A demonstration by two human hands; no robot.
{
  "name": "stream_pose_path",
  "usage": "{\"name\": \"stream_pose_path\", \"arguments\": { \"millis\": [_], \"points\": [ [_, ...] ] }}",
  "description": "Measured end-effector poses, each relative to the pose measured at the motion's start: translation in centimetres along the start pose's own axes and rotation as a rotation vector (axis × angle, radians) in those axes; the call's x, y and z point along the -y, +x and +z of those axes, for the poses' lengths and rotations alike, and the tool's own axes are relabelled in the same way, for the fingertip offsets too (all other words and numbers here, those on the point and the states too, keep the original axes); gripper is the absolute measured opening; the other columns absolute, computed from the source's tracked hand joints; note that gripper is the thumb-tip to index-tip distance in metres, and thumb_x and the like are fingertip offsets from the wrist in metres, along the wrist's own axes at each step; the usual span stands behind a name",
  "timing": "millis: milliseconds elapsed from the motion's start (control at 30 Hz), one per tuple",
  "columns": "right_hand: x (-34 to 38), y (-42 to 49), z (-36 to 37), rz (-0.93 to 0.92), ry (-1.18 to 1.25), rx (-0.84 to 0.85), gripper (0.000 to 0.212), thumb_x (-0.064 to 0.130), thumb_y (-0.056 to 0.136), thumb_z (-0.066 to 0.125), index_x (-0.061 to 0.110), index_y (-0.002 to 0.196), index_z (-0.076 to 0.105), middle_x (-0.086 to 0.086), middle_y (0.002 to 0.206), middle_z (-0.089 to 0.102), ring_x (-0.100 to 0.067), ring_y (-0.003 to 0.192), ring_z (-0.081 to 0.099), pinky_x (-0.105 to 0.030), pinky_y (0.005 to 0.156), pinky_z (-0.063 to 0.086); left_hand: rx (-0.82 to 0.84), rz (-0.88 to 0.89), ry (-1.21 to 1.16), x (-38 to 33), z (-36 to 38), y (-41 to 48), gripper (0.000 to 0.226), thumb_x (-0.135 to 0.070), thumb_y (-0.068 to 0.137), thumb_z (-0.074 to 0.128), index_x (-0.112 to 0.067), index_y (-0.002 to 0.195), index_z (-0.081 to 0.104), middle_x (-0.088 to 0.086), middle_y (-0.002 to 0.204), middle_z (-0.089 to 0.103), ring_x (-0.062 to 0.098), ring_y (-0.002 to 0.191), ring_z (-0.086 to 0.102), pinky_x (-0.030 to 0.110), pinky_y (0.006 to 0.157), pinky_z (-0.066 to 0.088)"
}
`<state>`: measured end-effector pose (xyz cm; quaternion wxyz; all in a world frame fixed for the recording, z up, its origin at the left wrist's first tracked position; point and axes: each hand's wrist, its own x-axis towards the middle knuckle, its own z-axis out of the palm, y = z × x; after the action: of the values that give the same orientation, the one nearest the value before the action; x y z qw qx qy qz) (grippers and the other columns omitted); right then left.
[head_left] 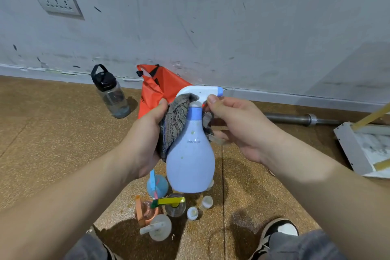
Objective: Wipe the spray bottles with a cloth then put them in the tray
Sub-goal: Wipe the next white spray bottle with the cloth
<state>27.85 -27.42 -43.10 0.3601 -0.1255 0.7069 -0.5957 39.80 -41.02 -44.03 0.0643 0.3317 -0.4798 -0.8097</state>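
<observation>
Between both grips, above the floor (52,133), spray bottle (190,164) held upright, left grip (145,133) curled round cloth (175,120) pressed against it, right grip (236,129) pinched at the trigger (203,104), small bottles (168,207) below.

— Where's the spray bottle (190,162)?
— Upright between the left hand (145,139) and the right hand (236,131), which pinches under its white trigger head. Pale blue pear-shaped body, blue collar, blue nozzle tip pointing toward the right hand's side.
— And the cloth (176,120)?
— Grey and ribbed, bunched in the left hand, pressed against the bottle's neck and shoulder.
— Others?
— A cluster of small sprayers (166,209) stands below both hands.
</observation>
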Motion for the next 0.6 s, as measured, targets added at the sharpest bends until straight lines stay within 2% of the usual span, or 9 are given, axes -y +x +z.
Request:
{"name": "stream_pose_path", "arguments": {
  "millis": [167,300,400,467,600],
  "points": [
    [0.2,-0.1,0.0,-0.087,-0.061,-0.06,0.028,0.039,0.102,0.062,0.022,0.082,0.073,0.007,0.083,0.071,-0.011,0.082,0.064,-0.031,0.072,0.053,-0.065,0.017,-0.067,0.2,-0.1,0.2,0.053,-0.05,0.109,0.036,-0.014,0.125,0.072,0.009,0.12,0.077,0.029,0.113,0.073,0.047,0.105,0.05],
    [0.2,-0.2,0.1,-0.104,-0.053,-0.042,0.023,0.035,0.106,0.056,0.022,0.097,0.072,0.001,0.093,0.072,-0.014,0.082,0.064,-0.028,0.067,0.057,-0.155,0.048,-0.205,0.1,-0.8,0.8,0.054,-0.051,0.109,0.034,-0.016,0.117,0.075,0.01,0.117,0.078,0.029,0.104,0.076,0.046,0.092,0.054],
    [0.0,-0.1,0.2,-0.16,-0.077,-0.028,0.021,0.032,0.106,0.055,0.019,0.103,0.07,0.0,0.085,0.068,-0.014,0.078,0.062,-0.031,0.074,0.054,-0.194,0.059,-0.219,0.0,-0.9,1.0,0.058,-0.052,0.109,0.031,-0.015,0.122,0.074,0.011,0.117,0.078,0.03,0.104,0.076,0.046,0.091,0.054],
    [-0.2,0.0,0.3,-0.189,-0.102,-0.043,0.021,0.031,0.106,0.056,0.018,0.105,0.071,0.002,0.083,0.069,-0.011,0.076,0.064,-0.031,0.074,0.054,-0.241,0.099,-0.206,0.0,-0.7,0.8,0.057,-0.052,0.11,0.032,-0.015,0.117,0.075,0.01,0.112,0.079,0.028,0.098,0.078,0.044,0.087,0.056],
    [-0.7,0.4,0.5,-0.184,-0.129,-0.055,0.029,0.04,0.103,0.057,0.015,0.103,0.072,-0.002,0.082,0.07,-0.016,0.078,0.067,-0.045,0.086,0.059,-0.364,0.226,-0.171,-0.8,-0.1,0.1,0.05,-0.049,0.11,0.039,-0.019,0.097,0.076,0.001,0.094,0.082,0.019,0.085,0.079,0.04,0.083,0.06]
  ]
}}
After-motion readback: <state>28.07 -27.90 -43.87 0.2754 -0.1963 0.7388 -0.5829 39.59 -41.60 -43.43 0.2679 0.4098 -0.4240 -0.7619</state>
